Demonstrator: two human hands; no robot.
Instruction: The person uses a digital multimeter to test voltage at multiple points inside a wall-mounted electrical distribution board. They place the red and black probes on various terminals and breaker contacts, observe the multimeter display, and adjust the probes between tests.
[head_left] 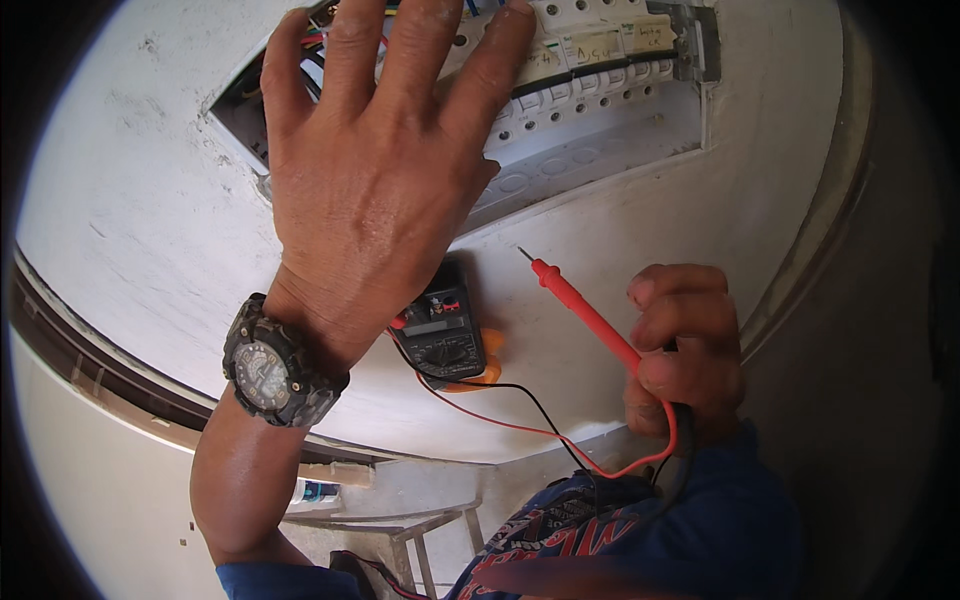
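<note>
My left hand (375, 170), with a dark watch (268, 362) on its wrist, lies with fingers spread across the left part of a recessed breaker box (560, 185). Its fingertips reach the row of white circuit breakers (590, 85) and the wires, partly cut off by the picture's top edge. In my closed right hand (690, 345) is a red multimeter probe (590, 320), its metal tip pointing up-left, apart from the box. A black lead end (684, 425) shows just under that hand. Below the box sits a black multimeter (440, 330), partly hidden by my left wrist.
Thin red and black leads (520, 388) loop from the meter toward my right hand. Something orange (490, 372) shows behind the meter. The box is set into a white wall (160, 200). Low down stands a grey metal frame (425, 530), like a stool or ladder.
</note>
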